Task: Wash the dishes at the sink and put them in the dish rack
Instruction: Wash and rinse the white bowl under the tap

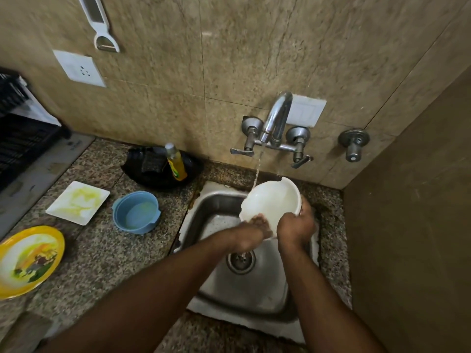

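Note:
A white bowl [274, 202] is held tilted over the steel sink [244, 291], under water running from the tap [276, 118]. My right hand [297, 225] grips the bowl's near right rim. My left hand [254, 231] presses on the bowl's lower inside edge, fingers against it. On the counter to the left wait a blue bowl [137, 212], a white square plate [77, 202] smeared yellow, and a yellow-rimmed plate [28, 261] with food remains. The black dish rack [20, 141] stands at the far left.
A black tray [158, 174] behind the sink holds a dark scrubber [150, 161] and a yellow soap bottle [175, 161]. A second valve [354, 143] juts from the wall on the right. A brown side wall [413, 225] closes the right. A peeler [102, 29] hangs above.

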Available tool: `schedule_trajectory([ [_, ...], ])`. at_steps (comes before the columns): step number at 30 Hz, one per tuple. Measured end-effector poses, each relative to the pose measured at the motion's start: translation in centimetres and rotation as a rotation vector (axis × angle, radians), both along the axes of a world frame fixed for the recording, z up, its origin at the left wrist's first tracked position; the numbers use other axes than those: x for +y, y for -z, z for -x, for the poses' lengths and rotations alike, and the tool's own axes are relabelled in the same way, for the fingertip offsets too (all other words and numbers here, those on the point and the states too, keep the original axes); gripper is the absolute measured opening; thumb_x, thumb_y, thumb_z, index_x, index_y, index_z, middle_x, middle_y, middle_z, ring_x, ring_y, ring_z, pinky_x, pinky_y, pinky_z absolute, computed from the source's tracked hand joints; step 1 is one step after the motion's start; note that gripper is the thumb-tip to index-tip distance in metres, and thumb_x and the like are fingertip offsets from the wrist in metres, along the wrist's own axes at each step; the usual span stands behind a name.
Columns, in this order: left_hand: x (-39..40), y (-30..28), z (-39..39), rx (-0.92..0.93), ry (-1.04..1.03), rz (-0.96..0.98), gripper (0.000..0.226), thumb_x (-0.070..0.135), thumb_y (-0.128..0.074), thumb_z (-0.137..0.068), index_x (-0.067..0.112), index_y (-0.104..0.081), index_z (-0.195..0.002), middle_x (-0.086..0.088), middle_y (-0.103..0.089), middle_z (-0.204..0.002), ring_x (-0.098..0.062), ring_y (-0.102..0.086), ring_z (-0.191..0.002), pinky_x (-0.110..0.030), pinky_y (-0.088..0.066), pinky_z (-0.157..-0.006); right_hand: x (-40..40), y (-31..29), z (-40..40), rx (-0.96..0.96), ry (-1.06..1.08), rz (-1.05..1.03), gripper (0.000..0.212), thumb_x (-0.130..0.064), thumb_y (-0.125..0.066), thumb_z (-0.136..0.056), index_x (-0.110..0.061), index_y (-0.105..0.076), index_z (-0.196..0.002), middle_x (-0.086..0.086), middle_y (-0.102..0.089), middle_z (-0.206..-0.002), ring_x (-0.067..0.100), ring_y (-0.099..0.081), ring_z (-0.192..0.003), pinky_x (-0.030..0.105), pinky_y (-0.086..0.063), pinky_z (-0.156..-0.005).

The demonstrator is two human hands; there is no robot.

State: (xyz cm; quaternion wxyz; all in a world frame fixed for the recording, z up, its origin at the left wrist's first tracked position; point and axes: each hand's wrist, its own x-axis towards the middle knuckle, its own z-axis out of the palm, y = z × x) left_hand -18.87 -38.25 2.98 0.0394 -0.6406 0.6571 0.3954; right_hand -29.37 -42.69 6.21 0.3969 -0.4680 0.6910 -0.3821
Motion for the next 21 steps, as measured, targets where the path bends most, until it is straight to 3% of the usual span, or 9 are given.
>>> schedule_trajectory([
  [1, 0.1, 0.0, -0.7, -0.011, 0.028, 0.019, 0.054, 0.012, -0.032, -0.111, 0.011, -0.023, -0.164, -0.017, 0.006, -0.172, -0.034, 0.008, -0.16, -0.048, -0.002, -0.13, -0.1, 0.0, -0.2, -0.011, -0.002, -0.004, 0.066, -0.002, -0.05, -0.08, -0.033, -0.062, -0.137, 0.002, -0.069, -0.127, 0.03, -0.064, -0.116, 0.049, -0.057, -0.095],
  [3, 0.2, 0.0, -1.4, -0.096, 0.023, 0.026, 0.057, 0.023, -0.026, -0.113, 0.01, -0.008, -0.165, -0.014, 0.013, -0.172, -0.03, 0.014, -0.159, -0.051, -0.001, -0.13, 0.1, -0.1, -0.6, -0.014, -0.051, 0.001, 0.07, -0.004, -0.049, -0.078, -0.038, -0.058, -0.138, -0.001, -0.069, -0.124, 0.028, -0.064, -0.113, 0.048, -0.058, -0.092],
  [5, 0.0, 0.2, -1.7, -0.142, -0.081, 0.025, 0.066, 0.041, -0.014, -0.112, 0.011, 0.012, -0.164, -0.009, 0.023, -0.171, -0.023, 0.021, -0.158, -0.047, 0.004, -0.13, 0.4, -0.2, -1.1, -0.02, -0.09, 0.004, 0.072, -0.004, -0.049, -0.078, -0.04, -0.056, -0.139, -0.001, -0.068, -0.123, 0.027, -0.063, -0.111, 0.046, -0.059, -0.091],
  [7, -0.3, 0.7, -2.1, -0.189, -0.189, 0.061, 0.072, 0.051, -0.01, -0.108, 0.012, 0.019, -0.162, -0.007, 0.026, -0.17, -0.021, 0.022, -0.158, -0.044, 0.006, -0.13, 0.9, 0.0, -1.5, -0.066, -0.095, -0.022, 0.074, -0.002, -0.048, -0.076, -0.037, -0.056, -0.141, 0.001, -0.068, -0.124, 0.029, -0.063, -0.112, 0.044, -0.059, -0.091],
  [13, -0.9, 1.1, -4.0, -0.354, -0.176, 0.245, 0.08, 0.063, -0.011, -0.104, 0.019, 0.022, -0.161, 0.003, 0.032, -0.168, -0.013, 0.027, -0.155, -0.046, 0.014, -0.127, 2.5, 0.6, -1.6, -0.135, -0.099, -0.045, 0.077, 0.001, -0.051, -0.074, -0.033, -0.055, -0.143, 0.002, -0.069, -0.125, 0.028, -0.065, -0.112, 0.041, -0.06, -0.089],
  [16, -1.5, 1.0, -4.4, -0.363, -0.202, 0.338, 0.081, 0.065, -0.009, -0.101, 0.021, 0.02, -0.162, 0.005, 0.027, -0.17, -0.01, 0.025, -0.156, -0.048, 0.013, -0.127, 1.8, 0.2, -1.7, -0.083, -0.119, 0.02, 0.082, -0.011, -0.05, -0.066, -0.034, -0.051, -0.145, 0.002, -0.07, -0.122, 0.028, -0.066, -0.11, 0.045, -0.06, -0.088],
  [18, -2.0, 0.5, -4.0, -0.32, -0.225, 0.343, 0.081, 0.064, -0.01, -0.102, 0.019, 0.017, -0.163, 0.003, 0.024, -0.171, -0.012, 0.023, -0.157, -0.048, 0.012, -0.127, 1.2, -0.3, -1.4, -0.067, -0.123, 0.021, 0.084, -0.017, -0.05, -0.062, -0.036, -0.052, -0.143, 0.0, -0.07, -0.118, 0.028, -0.066, -0.107, 0.047, -0.061, -0.087],
  [21, -2.3, -0.6, -2.7, -0.116, -0.033, 0.307, 0.071, 0.046, -0.021, -0.11, 0.014, 0.013, -0.164, -0.004, 0.02, -0.172, -0.02, 0.018, -0.159, -0.042, 0.007, -0.129, 0.7, -0.2, -1.0, -0.107, -0.086, -0.04, 0.07, -0.017, -0.051, -0.065, -0.037, -0.061, -0.131, -0.005, -0.071, -0.108, 0.027, -0.069, -0.1, 0.051, -0.061, -0.084],
])
